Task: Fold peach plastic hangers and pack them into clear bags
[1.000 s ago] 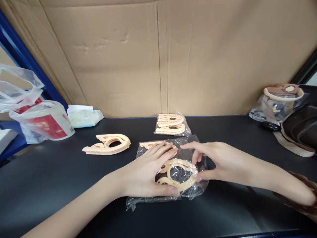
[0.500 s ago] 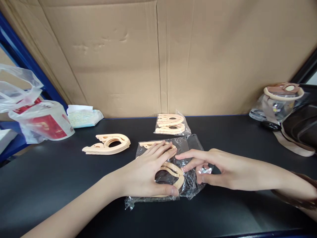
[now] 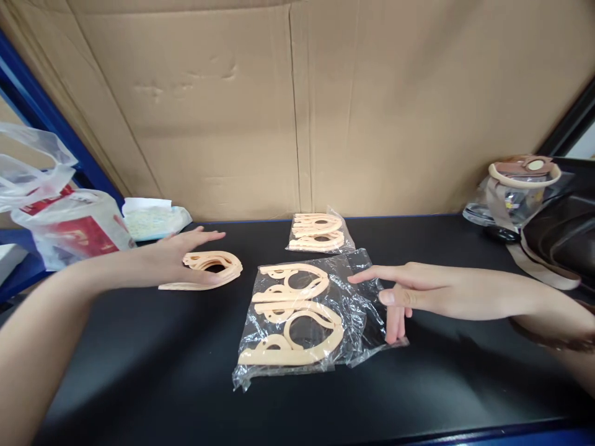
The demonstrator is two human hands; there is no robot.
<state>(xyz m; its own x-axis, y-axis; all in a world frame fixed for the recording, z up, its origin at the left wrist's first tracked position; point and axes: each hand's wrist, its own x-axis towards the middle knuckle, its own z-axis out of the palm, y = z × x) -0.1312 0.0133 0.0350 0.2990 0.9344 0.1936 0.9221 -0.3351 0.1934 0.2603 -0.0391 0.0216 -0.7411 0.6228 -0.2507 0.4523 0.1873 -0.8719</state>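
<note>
A clear plastic bag (image 3: 357,322) lies flat at the middle of the black table, with beige folding hangers (image 3: 297,356) inside it. My right hand (image 3: 409,297) is at the bag's right end. Its index finger stretches out over the plastic, the thumb is apart, and the other fingers bend down at the bag's edge; whether they pinch the film is unclear. To the left, my left hand (image 3: 179,254) is spread over a loose stack of beige folding hangers (image 3: 227,269). The thumb passes in front of the stack, and the hand hides its left part.
Behind the middle bag lies another bagged set of hangers (image 3: 318,232). A tissue pack (image 3: 155,220) and a plastic carrier bag with a red-and-white tub (image 3: 83,232) stand at the left. On the right are a clear cup with a strap (image 3: 520,192) and a black bag (image 3: 567,241). Cardboard (image 3: 223,111) walls the back.
My left hand has left the bagged hangers and moved left to the loose stack. My right hand has shifted slightly right, and the bag's right end now spreads out flatter.
</note>
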